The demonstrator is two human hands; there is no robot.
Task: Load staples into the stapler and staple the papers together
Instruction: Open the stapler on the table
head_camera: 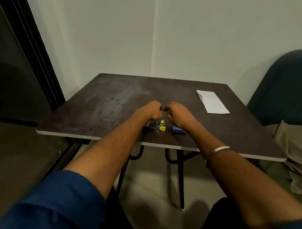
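A silver stapler (156,125) with yellow-green tips lies near the front edge of the dark table (113,98), partly under my left wrist. A small blue staple box (178,129) sits just right of it, half hidden by my right forearm. My left hand (151,109) and my right hand (177,111) hover close together above the table, fingers curled inward. Something small and metallic shows between the fingertips; I cannot tell what it is or which hand pinches it. The white papers (212,101) lie flat at the table's far right.
The table stands in a corner of pale walls. A dark upholstered chair (284,85) is at the right, with beige cloth (294,148) draped by the table's right corner. A dark door frame (37,48) runs down the left.
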